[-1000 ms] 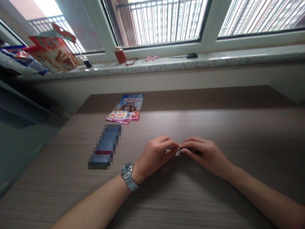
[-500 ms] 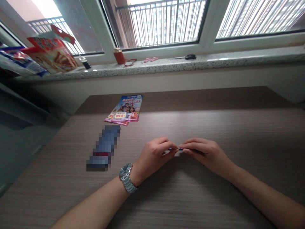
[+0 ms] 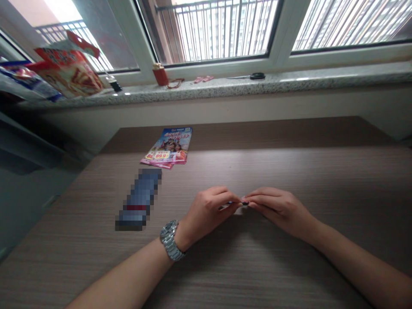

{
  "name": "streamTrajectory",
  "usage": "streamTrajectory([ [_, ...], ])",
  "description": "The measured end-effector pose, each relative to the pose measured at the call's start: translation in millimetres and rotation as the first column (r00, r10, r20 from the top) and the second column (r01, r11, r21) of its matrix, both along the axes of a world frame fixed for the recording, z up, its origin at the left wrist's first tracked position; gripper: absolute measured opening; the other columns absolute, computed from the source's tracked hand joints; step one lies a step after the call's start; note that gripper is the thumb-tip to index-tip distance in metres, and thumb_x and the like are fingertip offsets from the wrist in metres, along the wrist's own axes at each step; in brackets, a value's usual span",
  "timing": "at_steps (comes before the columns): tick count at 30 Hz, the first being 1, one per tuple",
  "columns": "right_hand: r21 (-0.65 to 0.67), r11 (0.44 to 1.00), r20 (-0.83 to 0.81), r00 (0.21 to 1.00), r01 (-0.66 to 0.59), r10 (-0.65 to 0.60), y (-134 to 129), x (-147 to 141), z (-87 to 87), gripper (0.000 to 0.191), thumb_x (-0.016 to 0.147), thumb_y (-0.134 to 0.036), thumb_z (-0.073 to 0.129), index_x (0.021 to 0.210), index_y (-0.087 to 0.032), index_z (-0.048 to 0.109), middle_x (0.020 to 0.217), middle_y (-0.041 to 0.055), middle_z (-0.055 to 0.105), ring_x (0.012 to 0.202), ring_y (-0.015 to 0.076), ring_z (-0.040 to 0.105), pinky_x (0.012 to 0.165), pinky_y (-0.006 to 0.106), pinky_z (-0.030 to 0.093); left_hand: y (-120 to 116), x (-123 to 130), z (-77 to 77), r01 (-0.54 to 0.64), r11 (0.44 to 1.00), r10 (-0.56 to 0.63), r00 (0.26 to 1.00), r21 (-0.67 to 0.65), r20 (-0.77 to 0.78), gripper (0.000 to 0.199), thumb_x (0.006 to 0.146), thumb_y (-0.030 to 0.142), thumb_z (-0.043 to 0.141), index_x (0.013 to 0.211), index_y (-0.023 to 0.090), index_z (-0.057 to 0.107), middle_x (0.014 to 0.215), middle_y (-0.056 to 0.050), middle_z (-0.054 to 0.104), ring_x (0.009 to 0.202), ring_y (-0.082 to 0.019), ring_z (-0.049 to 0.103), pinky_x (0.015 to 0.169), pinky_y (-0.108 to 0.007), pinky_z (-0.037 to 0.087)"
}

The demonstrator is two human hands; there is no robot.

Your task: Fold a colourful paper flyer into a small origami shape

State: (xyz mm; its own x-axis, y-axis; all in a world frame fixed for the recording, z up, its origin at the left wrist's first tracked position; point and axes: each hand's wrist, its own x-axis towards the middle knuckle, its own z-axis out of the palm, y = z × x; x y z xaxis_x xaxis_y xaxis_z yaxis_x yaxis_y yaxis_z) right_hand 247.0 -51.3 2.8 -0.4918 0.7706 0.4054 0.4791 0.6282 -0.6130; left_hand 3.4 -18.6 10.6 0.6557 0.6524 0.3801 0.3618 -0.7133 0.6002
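Both hands meet over the wooden table [image 3: 225, 167], their fingertips nearly touching. Between them is a small, thin piece of folded paper [image 3: 245, 203], seen edge-on with dark and pink colours; most of it is hidden by fingers. My left hand [image 3: 210, 208], with a metal watch [image 3: 172, 240] at the wrist, is closed and pinches its left part between thumb and fingers. From the right, my right hand [image 3: 280, 208] is closed on the other end in a similar pinch.
Printed flyers [image 3: 170, 146] lie overlapped at the back left of the table, with a blurred dark blue flat object [image 3: 140, 199] nearer me. The windowsill [image 3: 219, 88] bears scissors [image 3: 255, 76], a red lighter-like item [image 3: 160, 75], pink bits [image 3: 203, 79] and snack bags [image 3: 71, 73].
The fingers of my right hand have shifted very slightly on the paper, and its dark edge looks a little tilted. My left hand keeps nearly the same place.
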Motion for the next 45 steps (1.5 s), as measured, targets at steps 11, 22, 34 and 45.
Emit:
streamTrajectory([
  [11, -0.026, 0.999, 0.033, 0.999, 0.034, -0.033, -2.1, -5.7, 0.2, 0.017, 0.100, -0.021, 0.056, 0.111, -0.023, 0.069, 0.098, 0.0070, 0.074, 0.088, 0.0184, 0.070, 0.078, 0.030, 0.056, -0.1, 0.3, -2.0, -0.015, 0.998, 0.016, 1.000, 0.057, -0.024, 0.012, 0.099, 0.022, 0.061, 0.094, 0.018, 0.071, 0.084, -0.002, 0.068, 0.077, -0.013, 0.062, 0.070, -0.023, 0.046],
  [22, 0.019, 0.999, 0.042, 0.998, 0.044, -0.045, -4.4, -7.7, 1.3, 0.017, 0.102, -0.023, 0.054, 0.102, -0.022, 0.070, 0.090, 0.0063, 0.072, 0.080, 0.0169, 0.068, 0.070, 0.027, 0.052, -1.0, 1.6, 0.6, -0.021, 0.998, 0.021, 1.000, 0.065, 0.002, 0.009, 0.096, 0.022, 0.065, 0.092, 0.018, 0.072, 0.083, -0.002, 0.071, 0.075, -0.013, 0.065, 0.067, -0.022, 0.048],
  [34, -0.024, 0.997, 0.038, 0.997, 0.072, -0.071, -2.0, -1.2, -1.4, 0.016, 0.101, -0.023, 0.054, 0.105, -0.022, 0.070, 0.092, 0.0059, 0.073, 0.081, 0.0171, 0.068, 0.073, 0.028, 0.052, 2.4, -1.3, -3.0, -0.040, 0.999, 0.042, 0.995, -0.020, 0.089, 0.011, 0.095, 0.029, 0.069, 0.093, 0.018, 0.073, 0.088, -0.002, 0.077, 0.078, -0.013, 0.072, 0.074, -0.023, 0.052],
  [45, 0.011, 0.997, -0.003, 0.998, 0.070, -0.070, -3.5, -9.6, 3.2, 0.012, 0.101, -0.020, 0.057, 0.102, -0.021, 0.069, 0.092, 0.0060, 0.073, 0.082, 0.0172, 0.068, 0.074, 0.029, 0.053, -0.5, 0.3, -4.3, -0.033, 0.998, 0.030, 0.997, 0.045, 0.070, 0.013, 0.097, 0.030, 0.068, 0.095, 0.019, 0.074, 0.090, -0.001, 0.078, 0.079, -0.013, 0.072, 0.075, -0.022, 0.052],
])
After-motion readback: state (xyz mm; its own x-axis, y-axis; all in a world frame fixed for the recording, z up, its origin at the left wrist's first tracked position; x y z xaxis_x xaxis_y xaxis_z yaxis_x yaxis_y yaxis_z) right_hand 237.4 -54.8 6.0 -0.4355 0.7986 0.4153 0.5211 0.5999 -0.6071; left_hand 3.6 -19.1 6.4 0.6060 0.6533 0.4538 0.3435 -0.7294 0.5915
